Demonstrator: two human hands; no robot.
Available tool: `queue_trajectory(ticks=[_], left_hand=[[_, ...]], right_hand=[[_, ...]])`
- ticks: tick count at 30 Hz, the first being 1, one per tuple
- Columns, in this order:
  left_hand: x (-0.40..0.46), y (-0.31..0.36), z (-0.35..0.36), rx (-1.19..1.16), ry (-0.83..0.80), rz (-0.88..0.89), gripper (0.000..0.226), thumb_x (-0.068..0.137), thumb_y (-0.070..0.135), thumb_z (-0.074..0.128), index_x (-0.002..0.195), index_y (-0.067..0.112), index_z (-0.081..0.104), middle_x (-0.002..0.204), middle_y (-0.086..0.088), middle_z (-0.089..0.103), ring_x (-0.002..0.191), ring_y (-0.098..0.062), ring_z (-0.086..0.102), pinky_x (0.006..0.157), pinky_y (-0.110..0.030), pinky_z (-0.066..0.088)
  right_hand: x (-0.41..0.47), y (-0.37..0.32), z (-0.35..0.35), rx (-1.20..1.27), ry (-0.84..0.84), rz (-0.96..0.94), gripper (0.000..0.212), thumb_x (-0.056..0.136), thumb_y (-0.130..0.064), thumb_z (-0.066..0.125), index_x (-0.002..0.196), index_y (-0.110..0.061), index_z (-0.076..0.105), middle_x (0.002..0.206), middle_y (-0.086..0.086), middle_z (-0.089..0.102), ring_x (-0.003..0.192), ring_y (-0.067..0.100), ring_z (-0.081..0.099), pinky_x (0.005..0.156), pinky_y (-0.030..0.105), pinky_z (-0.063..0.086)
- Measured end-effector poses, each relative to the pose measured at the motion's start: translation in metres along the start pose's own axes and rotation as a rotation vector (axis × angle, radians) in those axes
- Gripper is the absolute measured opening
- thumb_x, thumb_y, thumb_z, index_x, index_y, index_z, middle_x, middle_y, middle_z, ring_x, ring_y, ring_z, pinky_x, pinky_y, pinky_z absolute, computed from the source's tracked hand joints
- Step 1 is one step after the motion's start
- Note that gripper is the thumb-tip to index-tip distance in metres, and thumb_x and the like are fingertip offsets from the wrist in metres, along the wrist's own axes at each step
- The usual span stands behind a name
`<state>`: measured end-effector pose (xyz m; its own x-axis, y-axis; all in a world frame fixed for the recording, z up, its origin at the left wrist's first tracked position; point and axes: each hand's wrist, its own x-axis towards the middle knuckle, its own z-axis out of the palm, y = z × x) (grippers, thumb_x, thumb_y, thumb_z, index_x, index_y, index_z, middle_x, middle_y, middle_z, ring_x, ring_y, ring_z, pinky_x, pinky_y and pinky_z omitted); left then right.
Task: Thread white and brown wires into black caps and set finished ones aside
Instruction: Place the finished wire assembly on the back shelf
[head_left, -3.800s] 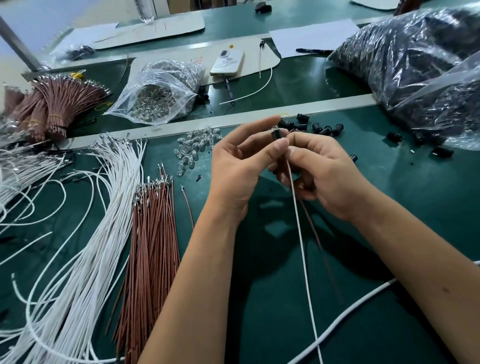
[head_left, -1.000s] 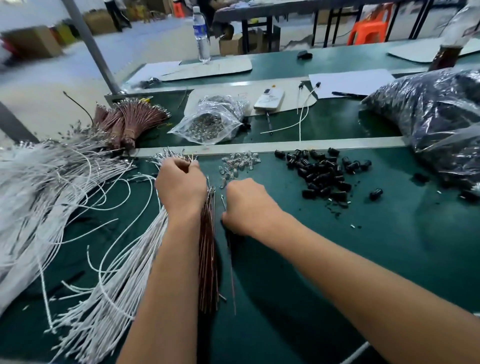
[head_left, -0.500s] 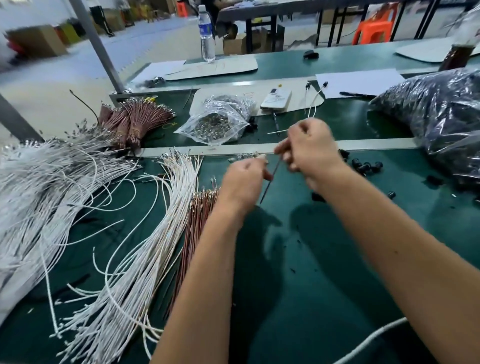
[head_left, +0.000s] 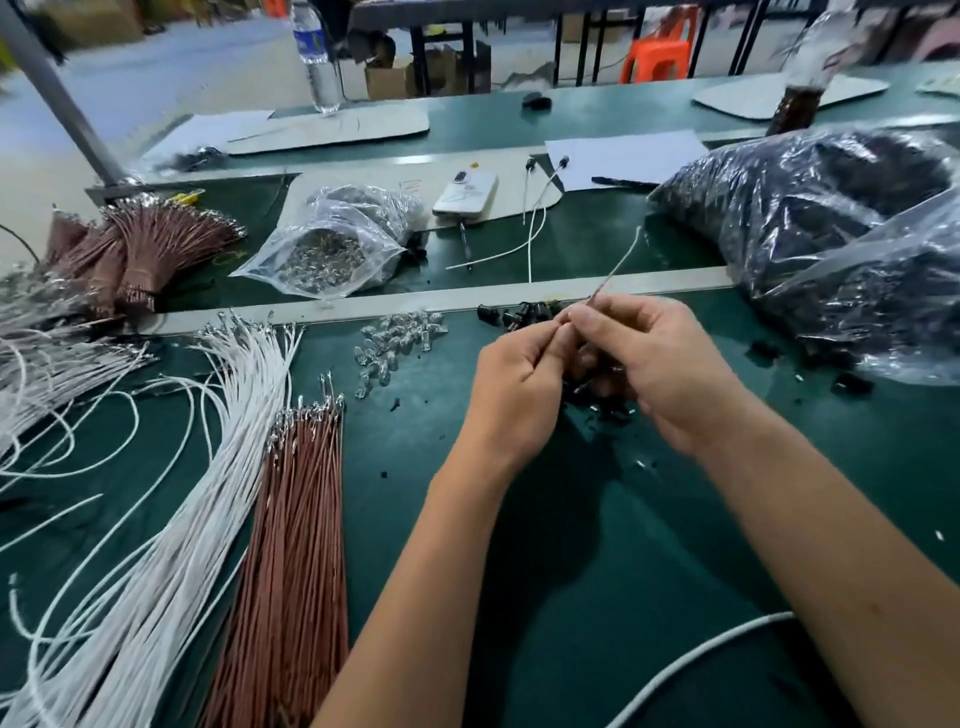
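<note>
My left hand (head_left: 519, 384) and my right hand (head_left: 649, 358) meet fingertip to fingertip above the green mat. Between them they pinch a thin pair of wires (head_left: 618, 265), one white and one brown, whose free ends stick up and away to the right. Whether a cap sits between the fingers is hidden. The pile of loose black caps (head_left: 519, 313) lies just behind and under the hands. A fan of white wires (head_left: 208, 467) and a bundle of brown wires (head_left: 296, 545) lie to the left. Two finished wires with caps (head_left: 537, 218) lie beyond the rail.
Small clear LEDs (head_left: 400, 340) are scattered left of the caps. A clear bag of parts (head_left: 332, 244), a phone (head_left: 466, 195) and tied brown wire bundles (head_left: 140, 249) lie behind the rail (head_left: 415, 299). Big bags of black caps (head_left: 831, 218) fill the right. A white cable (head_left: 701, 660) crosses the near right.
Both hands came down and rightward, over the cap pile. The wires, which hung below the fingers, now point up and away to the right.
</note>
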<state>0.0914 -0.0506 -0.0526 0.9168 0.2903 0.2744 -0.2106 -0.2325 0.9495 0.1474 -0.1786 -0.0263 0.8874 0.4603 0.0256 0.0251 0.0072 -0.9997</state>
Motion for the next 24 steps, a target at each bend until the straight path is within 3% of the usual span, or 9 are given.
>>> queue_trajectory(ticks=[4,7,9,13,15,17,20,24], left_hand=[[-0.006,-0.011,-0.002,0.098,-0.031,0.047,0.032,0.097,0.029,0.053,0.077,0.008,0.066,0.065,-0.004,0.059,0.064,-0.010,0.049,0.059,-0.037,0.043],[-0.006,-0.013,-0.007,-0.061,-0.028,-0.127,0.031,0.089,0.017,0.044,0.096,0.009,0.073,0.061,0.010,0.053,0.052,-0.002,0.041,0.049,-0.023,0.034],[-0.004,-0.012,-0.011,-0.228,-0.001,-0.212,0.040,0.089,0.002,0.036,0.113,0.003,0.068,0.068,0.006,0.049,0.051,-0.003,0.037,0.048,-0.017,0.031],[-0.003,-0.013,-0.012,-0.138,0.058,-0.166,0.045,0.100,-0.009,0.033,0.134,0.010,0.055,0.083,0.000,0.054,0.063,-0.007,0.045,0.060,-0.024,0.042],[-0.004,-0.013,-0.011,-0.003,0.092,-0.068,0.040,0.099,-0.010,0.041,0.133,0.009,0.052,0.087,0.000,0.063,0.069,-0.011,0.052,0.068,-0.029,0.048],[-0.005,-0.015,-0.011,0.032,0.133,-0.001,0.031,0.095,-0.011,0.049,0.118,0.010,0.054,0.089,0.000,0.071,0.072,-0.012,0.061,0.073,-0.026,0.052],[-0.004,-0.014,-0.013,-0.005,0.150,0.039,0.022,0.092,-0.012,0.056,0.101,0.007,0.062,0.092,-0.004,0.074,0.076,-0.013,0.069,0.072,-0.018,0.051],[-0.004,-0.017,-0.016,-0.015,0.114,0.036,0.020,0.092,-0.006,0.063,0.101,0.009,0.072,0.086,-0.003,0.074,0.075,-0.016,0.074,0.070,-0.021,0.053]], right_hand=[[-0.007,0.012,0.000,0.103,0.096,-0.083,0.010,0.097,-0.010,0.067,0.091,-0.005,0.073,0.067,0.005,0.065,0.059,0.013,0.058,0.052,0.022,0.048],[-0.006,0.015,-0.005,0.219,0.135,-0.111,0.007,0.097,-0.005,0.066,0.098,0.001,0.070,0.073,0.005,0.070,0.063,0.014,0.060,0.048,0.021,0.048],[-0.005,0.018,-0.007,0.266,0.149,-0.107,0.005,0.096,-0.003,0.067,0.099,0.001,0.069,0.077,0.008,0.073,0.065,0.015,0.063,0.048,0.022,0.048],[-0.002,0.024,-0.004,0.255,0.141,-0.101,0.003,0.094,-0.001,0.069,0.095,-0.002,0.071,0.079,0.010,0.075,0.066,0.016,0.065,0.048,0.021,0.048],[-0.001,0.025,-0.004,0.258,0.140,-0.110,0.004,0.094,0.000,0.069,0.097,0.000,0.071,0.080,0.011,0.075,0.067,0.017,0.065,0.047,0.021,0.048],[0.000,0.027,-0.005,0.244,0.140,-0.106,0.004,0.095,-0.002,0.069,0.098,0.000,0.072,0.081,0.012,0.075,0.068,0.018,0.066,0.047,0.022,0.048],[0.001,0.028,-0.007,0.242,0.151,-0.103,0.005,0.095,-0.002,0.068,0.097,-0.001,0.073,0.082,0.013,0.075,0.069,0.018,0.066,0.047,0.023,0.048],[0.001,0.027,-0.007,0.230,0.164,-0.096,0.004,0.095,-0.001,0.069,0.095,-0.003,0.073,0.082,0.012,0.076,0.067,0.017,0.067,0.046,0.022,0.048]])
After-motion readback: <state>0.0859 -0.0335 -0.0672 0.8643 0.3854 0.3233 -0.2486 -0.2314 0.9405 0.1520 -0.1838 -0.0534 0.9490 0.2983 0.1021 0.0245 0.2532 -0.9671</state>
